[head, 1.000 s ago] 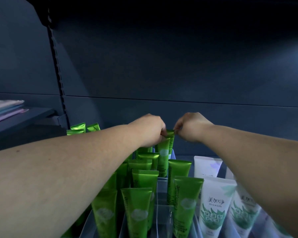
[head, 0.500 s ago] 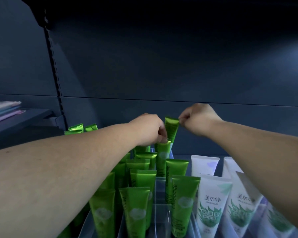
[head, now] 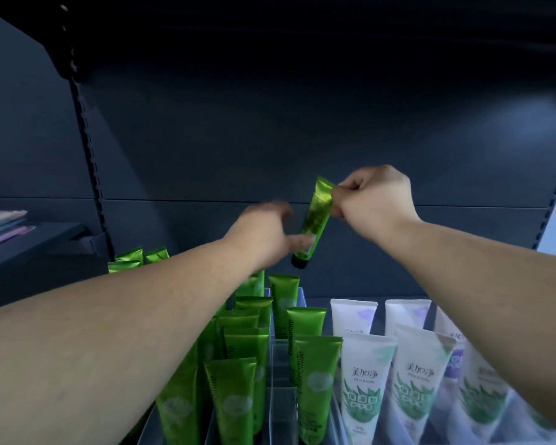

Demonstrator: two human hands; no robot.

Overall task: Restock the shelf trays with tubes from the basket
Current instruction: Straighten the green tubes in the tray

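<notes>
**Tube (head: 315, 216) in the air above the green lanes, pinched at its flat end**

The dark shelf (head: 302, 123) fills most of the view. On its floor stand the clear trays (head: 280, 361), and their dividers keep each product in its own lane. The green tubes (head: 315, 364) stand cap-down in the left lanes, one behind the other, so the printed face looks to the front. The white tubes (head: 363, 374) fill the lanes to the right in the same manner.

Your right hand (head: 376, 200) is raised above the back of the green lanes. Its fingers (head: 342, 194) are closed on the crimped end of the tube and pinch it there. Because of this grip the tube hangs a little tilted, with the black cap (head: 299, 263) at the bottom. This is the same way up as the standing tubes, so I judge you hold it ready to go down into a lane.

Your left hand (head: 260, 236) is blurred. One finger reaches the lower body of the tube, probably to steady it, but I cannot tell if the hand grips or only touches.

The tube touches no tray. The basket is not in view.
</notes>
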